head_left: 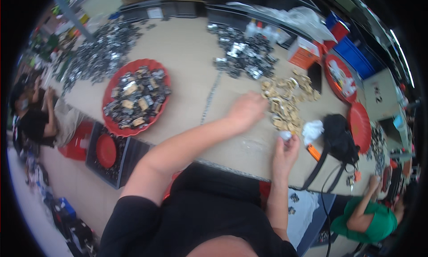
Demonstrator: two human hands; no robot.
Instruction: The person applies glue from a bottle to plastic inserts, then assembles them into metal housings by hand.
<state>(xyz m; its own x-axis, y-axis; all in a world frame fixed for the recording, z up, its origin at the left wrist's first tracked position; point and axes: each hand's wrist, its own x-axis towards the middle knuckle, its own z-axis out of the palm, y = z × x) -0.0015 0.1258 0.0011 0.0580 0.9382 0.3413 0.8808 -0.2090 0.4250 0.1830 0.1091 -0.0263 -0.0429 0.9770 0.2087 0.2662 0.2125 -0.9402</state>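
My left hand [248, 111] reaches over the table to the left edge of a pile of small gold-coloured metal parts [285, 106]. It is blurred and its fingers are curled out of sight, so what they hold, if anything, does not show. Near the front of that pile, my right hand [286, 153] is closed with thumb and fingers around a small whitish piece [285, 135], too blurred to name. Beyond the gold parts lies a heap of silvery metal parts [249, 56]. A red scalloped tray [167, 85] on the left holds dark metal parts and several gold ones.
Right of my hands lie crumpled white tissue [313, 131], an orange-handled tool [314, 152] and a black bag [337, 136] with straps. An orange-white box [303, 52] and a phone [315, 77] are farther back. More silvery parts [100, 52] cover the far left. Co-workers [368, 219] sit at both sides.
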